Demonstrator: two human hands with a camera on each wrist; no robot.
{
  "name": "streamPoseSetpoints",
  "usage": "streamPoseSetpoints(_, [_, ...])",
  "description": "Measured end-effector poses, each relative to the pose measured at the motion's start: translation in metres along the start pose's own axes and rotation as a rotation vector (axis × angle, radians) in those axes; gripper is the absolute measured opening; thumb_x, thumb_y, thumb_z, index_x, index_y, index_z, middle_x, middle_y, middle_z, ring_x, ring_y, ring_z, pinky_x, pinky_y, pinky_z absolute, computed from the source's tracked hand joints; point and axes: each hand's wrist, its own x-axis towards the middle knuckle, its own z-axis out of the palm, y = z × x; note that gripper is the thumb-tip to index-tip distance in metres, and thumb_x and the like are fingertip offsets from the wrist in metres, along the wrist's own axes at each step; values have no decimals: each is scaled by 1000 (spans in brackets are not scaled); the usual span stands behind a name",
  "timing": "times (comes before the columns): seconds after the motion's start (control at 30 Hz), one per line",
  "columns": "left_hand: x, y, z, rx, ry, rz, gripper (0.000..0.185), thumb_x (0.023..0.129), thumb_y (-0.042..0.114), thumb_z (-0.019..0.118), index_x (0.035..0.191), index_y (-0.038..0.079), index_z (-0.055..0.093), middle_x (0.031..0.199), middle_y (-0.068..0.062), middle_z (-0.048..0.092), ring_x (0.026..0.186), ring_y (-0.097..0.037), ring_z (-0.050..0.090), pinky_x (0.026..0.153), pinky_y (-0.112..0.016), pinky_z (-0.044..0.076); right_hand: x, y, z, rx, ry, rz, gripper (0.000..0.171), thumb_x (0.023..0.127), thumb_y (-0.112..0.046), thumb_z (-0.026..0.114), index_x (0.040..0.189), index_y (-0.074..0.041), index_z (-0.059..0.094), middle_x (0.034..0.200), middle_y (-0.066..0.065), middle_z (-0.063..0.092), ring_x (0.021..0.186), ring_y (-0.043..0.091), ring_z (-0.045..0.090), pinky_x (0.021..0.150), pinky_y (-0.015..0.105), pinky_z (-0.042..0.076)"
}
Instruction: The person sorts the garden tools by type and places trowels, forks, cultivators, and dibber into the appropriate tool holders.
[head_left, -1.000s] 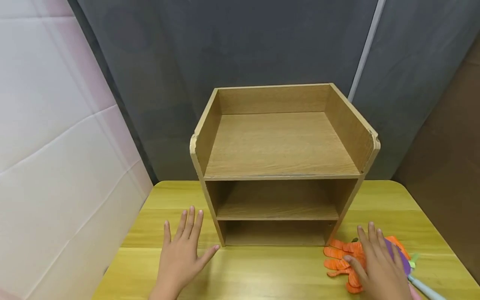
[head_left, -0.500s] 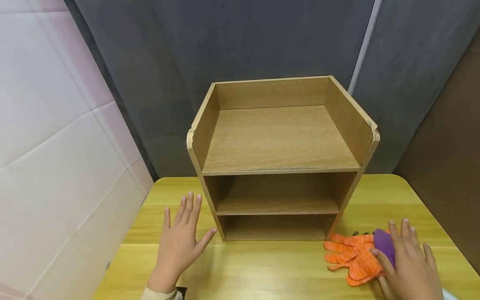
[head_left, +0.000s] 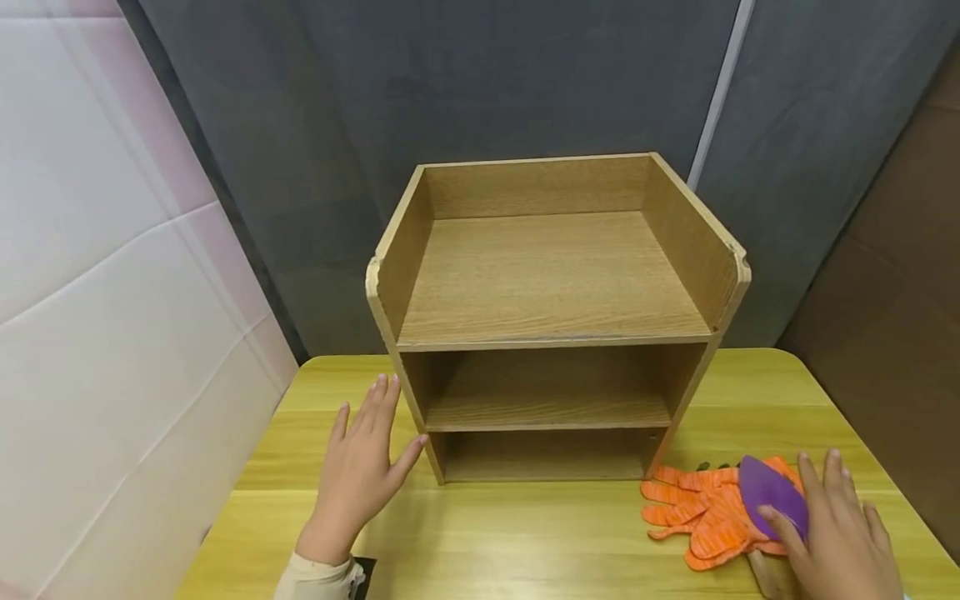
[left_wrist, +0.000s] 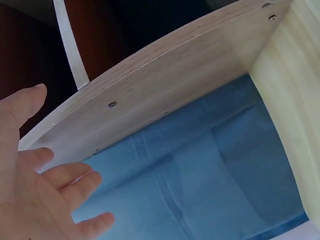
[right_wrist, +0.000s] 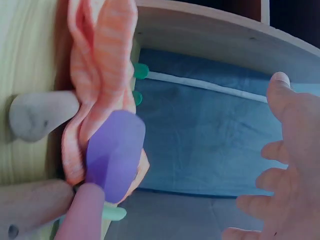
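Observation:
A wooden shelf unit [head_left: 551, 342] with an open tray top and two compartments stands on the table. My left hand [head_left: 356, 479] is held beside its left side panel, fingers straight and holding nothing; the left wrist view shows that panel [left_wrist: 150, 75] past the fingers. To the right of the unit lie orange knitted gloves [head_left: 697, 508] with a purple oval blade [head_left: 772, 496] on them. My right hand [head_left: 847, 533] hovers over the right end of this pile, fingers extended, thumb overlapping the blade in the head view. A pink handle [right_wrist: 82, 215] meets the blade in the right wrist view.
Wooden handles [right_wrist: 35, 200] and a grey-brown rounded handle end [right_wrist: 40, 115] lie beside the gloves. Green tips [right_wrist: 141, 71] poke out behind them. The yellow table [head_left: 525, 542] is bounded by a dark back wall [head_left: 525, 75], a white left panel [head_left: 112, 250] and a brown right panel [head_left: 885, 250].
My right hand has moved right, off the gloves, uncovering more of them and the purple blade. My left hand has risen slightly toward the shelf's left side. The shelf stays put.

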Motion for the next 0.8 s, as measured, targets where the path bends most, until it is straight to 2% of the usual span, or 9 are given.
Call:
streamPoseSetpoints(0.2, [4, 0, 5, -44, 11, 11, 81, 82, 31, 74, 144, -4, 35, 138, -23, 53, 119, -37, 59, 104, -61, 36, -3, 12, 4, -34, -39, 67, 88, 98, -52, 43, 150, 8, 4, 149, 38, -15, 134, 62, 3, 100, 77, 11])
streamPoseSetpoints(0.37, [8, 1, 8, -71, 3, -2, 79, 83, 32, 74, 142, -7, 37, 117, -26, 65, 104, -37, 66, 99, -57, 43, -4, 23, 3, -77, -21, 81, 89, 97, -52, 44, 149, 9, 7, 147, 42, -10, 129, 65, 14, 91, 77, 23])
streamPoseSetpoints(0.43, [10, 2, 8, -97, -4, -18, 77, 83, 32, 74, 141, -4, 38, 111, -24, 68, 94, -39, 68, 89, -54, 50, -4, 25, 3, -82, -13, 92, 89, 97, -53, 45, 150, 7, 6, 148, 41, -9, 128, 65, 17, 91, 76, 25])
streamPoseSetpoints(0.5, [11, 2, 8, -126, -16, -36, 75, 84, 31, 73, 142, -1, 37, 107, -23, 70, 83, -39, 69, 73, -51, 54, -6, 27, 3, -84, -12, 104, 90, 96, -54, 46, 151, 4, 5, 148, 41, -9, 124, 66, 23, 89, 75, 28])
streamPoseSetpoints(0.6, [14, 1, 9, -159, -41, -59, 73, 86, 30, 72, 143, 5, 34, 106, -21, 71, 75, -36, 70, 52, -45, 51, -5, 27, 2, -92, -22, 112, 90, 95, -55, 46, 152, 1, 5, 148, 43, -6, 115, 68, 31, 84, 73, 35])
streamPoseSetpoints(0.7, [16, 0, 11, -178, -64, -69, 73, 87, 29, 71, 145, 10, 30, 109, -19, 71, 79, -33, 71, 46, -40, 48, -3, 30, 1, -101, -63, 106, 90, 95, -56, 46, 152, 2, 6, 145, 46, 0, 109, 68, 37, 74, 69, 41])
streamPoseSetpoints(0.8, [17, 0, 14, -200, -75, -64, 72, 88, 28, 70, 145, 11, 29, 110, -19, 71, 83, -31, 72, 47, -38, 49, -1, 37, 0, -100, -156, 102, 91, 96, -57, 42, 151, 4, 4, 141, 49, 9, 106, 68, 42, 69, 67, 44])
